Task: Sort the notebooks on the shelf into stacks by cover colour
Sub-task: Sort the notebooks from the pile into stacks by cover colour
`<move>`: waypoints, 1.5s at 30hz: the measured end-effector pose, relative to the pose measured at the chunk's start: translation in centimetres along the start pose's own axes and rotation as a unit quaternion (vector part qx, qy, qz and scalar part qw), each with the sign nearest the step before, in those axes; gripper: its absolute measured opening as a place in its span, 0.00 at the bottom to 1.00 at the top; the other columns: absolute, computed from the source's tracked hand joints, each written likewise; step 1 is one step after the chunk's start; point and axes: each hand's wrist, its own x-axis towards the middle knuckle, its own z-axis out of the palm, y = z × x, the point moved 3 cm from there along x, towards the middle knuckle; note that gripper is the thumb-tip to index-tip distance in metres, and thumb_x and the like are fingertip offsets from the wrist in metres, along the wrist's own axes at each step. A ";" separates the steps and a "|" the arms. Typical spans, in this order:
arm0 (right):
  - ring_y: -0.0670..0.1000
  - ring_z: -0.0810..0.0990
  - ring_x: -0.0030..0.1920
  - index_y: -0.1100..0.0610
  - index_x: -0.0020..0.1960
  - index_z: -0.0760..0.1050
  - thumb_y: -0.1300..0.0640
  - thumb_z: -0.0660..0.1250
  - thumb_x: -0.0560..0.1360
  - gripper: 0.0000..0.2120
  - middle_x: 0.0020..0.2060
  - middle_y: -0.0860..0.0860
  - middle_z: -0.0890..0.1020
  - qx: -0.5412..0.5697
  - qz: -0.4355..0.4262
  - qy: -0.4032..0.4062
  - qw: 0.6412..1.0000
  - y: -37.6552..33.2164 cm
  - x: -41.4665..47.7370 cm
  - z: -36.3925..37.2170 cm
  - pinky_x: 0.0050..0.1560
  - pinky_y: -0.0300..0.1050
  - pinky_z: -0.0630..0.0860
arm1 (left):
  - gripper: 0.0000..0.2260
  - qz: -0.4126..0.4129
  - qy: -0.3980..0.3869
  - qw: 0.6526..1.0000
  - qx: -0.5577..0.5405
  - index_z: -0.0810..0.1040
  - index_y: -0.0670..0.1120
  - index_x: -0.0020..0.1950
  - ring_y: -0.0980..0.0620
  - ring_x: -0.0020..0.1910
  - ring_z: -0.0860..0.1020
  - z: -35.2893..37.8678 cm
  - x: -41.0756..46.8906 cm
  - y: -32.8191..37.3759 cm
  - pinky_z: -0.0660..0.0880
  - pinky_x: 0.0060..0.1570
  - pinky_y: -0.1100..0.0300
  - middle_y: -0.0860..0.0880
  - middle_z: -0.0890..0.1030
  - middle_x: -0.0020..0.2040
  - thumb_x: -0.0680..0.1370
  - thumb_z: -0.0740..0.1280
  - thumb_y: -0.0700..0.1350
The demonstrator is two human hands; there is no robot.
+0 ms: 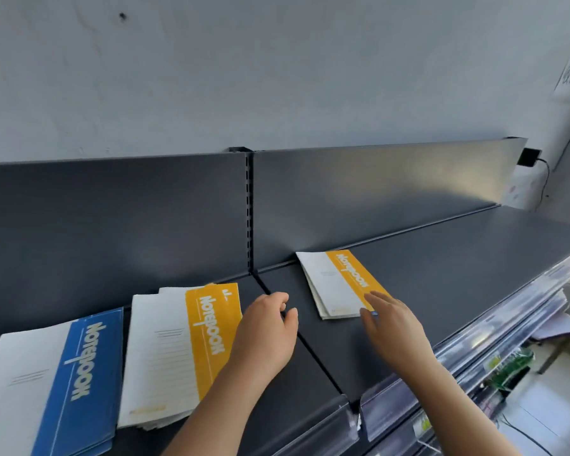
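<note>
Three piles of notebooks are being carried by the dark grey shelf (441,274). A blue stack (89,373) is being borne at its left end, with a large yellow stack (208,330) just beside it. A small yellow stack (339,281) is being held well apart to the right, near the back panel (375,199).

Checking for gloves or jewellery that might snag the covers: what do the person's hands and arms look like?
The left hand and right hand are bare: no gloves, rings or wristbands visible. The left forearm and right forearm are also uncovered, with no sleeve showing before the picture's bottom edge.
</note>
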 end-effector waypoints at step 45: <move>0.54 0.65 0.70 0.50 0.72 0.61 0.45 0.54 0.80 0.22 0.68 0.48 0.70 0.202 -0.109 -0.134 0.964 5.2 5.5 1.4 0.69 0.53 0.65 | 0.15 -0.172 0.083 0.956 -0.223 0.72 0.52 0.63 0.54 0.57 0.76 4.8 2.3 2.7 0.74 0.43 0.66 0.55 0.78 0.60 0.78 0.65 0.40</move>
